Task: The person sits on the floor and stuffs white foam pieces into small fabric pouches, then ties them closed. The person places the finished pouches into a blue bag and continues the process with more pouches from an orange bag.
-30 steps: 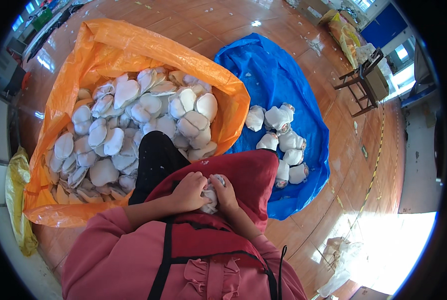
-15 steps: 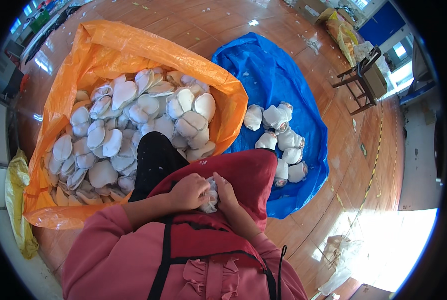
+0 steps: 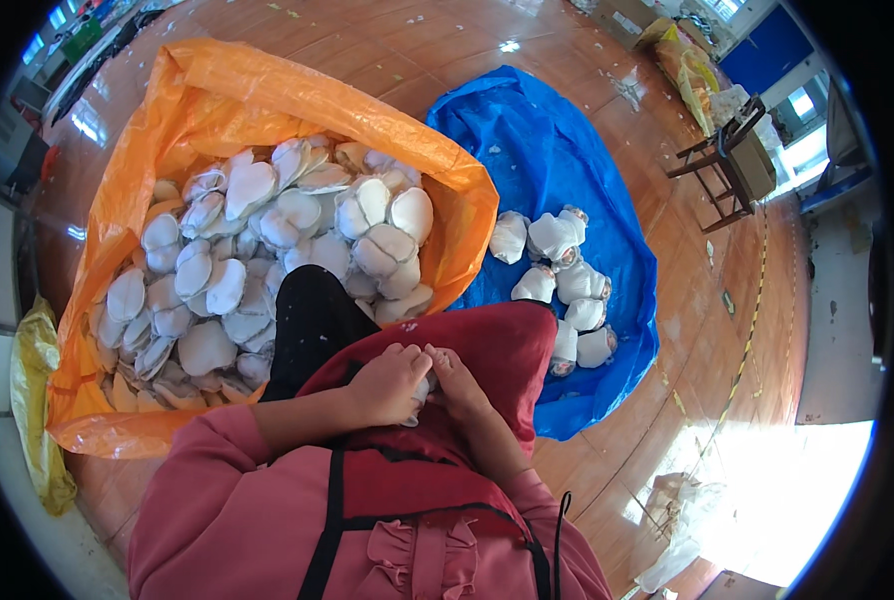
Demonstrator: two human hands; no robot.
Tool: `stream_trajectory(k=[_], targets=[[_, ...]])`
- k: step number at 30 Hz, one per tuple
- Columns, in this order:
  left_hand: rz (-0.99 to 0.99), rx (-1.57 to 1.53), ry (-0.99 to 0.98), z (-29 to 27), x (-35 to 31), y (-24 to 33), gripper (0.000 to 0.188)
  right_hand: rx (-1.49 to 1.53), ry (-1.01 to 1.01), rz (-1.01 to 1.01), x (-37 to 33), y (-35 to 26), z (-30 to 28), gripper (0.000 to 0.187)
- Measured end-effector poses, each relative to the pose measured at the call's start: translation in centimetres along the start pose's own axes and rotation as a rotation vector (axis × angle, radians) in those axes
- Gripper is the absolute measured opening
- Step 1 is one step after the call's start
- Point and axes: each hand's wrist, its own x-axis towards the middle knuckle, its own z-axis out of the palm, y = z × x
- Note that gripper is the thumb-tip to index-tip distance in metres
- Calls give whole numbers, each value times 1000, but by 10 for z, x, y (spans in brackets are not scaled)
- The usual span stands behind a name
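Note:
Above my lap, on the red apron [image 3: 507, 350], both hands close round a small white cloth-like bundle [image 3: 423, 392]. My left hand [image 3: 387, 383] wraps its left side, and my right hand [image 3: 459, 385] pinches it from the right, the fingertips of both meeting at its top. Most of the bundle is hidden by the fingers. Ahead to the left, an orange woven sack [image 3: 267, 85] with rolled-down sides holds a heap of white rounded pads [image 3: 207, 345]. On a blue sack [image 3: 497, 130] to the right lie several white rolled bundles [image 3: 555, 235].
A wooden chair [image 3: 727, 165] stands far right on the tiled floor [image 3: 607, 150], beyond a yellow-black striped line [image 3: 747, 340]. A yellow sack [image 3: 37, 410] lies by the left wall. Clear plastic [image 3: 677, 540] sits in bright light at lower right.
My hands have drawn together over the white bundle; the left has turned and covers more of it, and the fingertips now meet. The sacks have not moved.

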Motion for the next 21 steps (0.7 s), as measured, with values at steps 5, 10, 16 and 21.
stream_trajectory(k=[5,10,16,21], targets=[[20,-255,-2,-14,13,-29,57,-33,-182,-50,-16,-23,-12,52],[-108,-519,-157,-50,25,-33,58,11,-335,-386,-17,-38,-13,55],[-167,-789,-168,-38,15,-40,55,210,-158,-488,-18,-19,12,34],[-177,-877,-102,-7,0,-40,53,242,44,-488,-23,-5,31,17]])
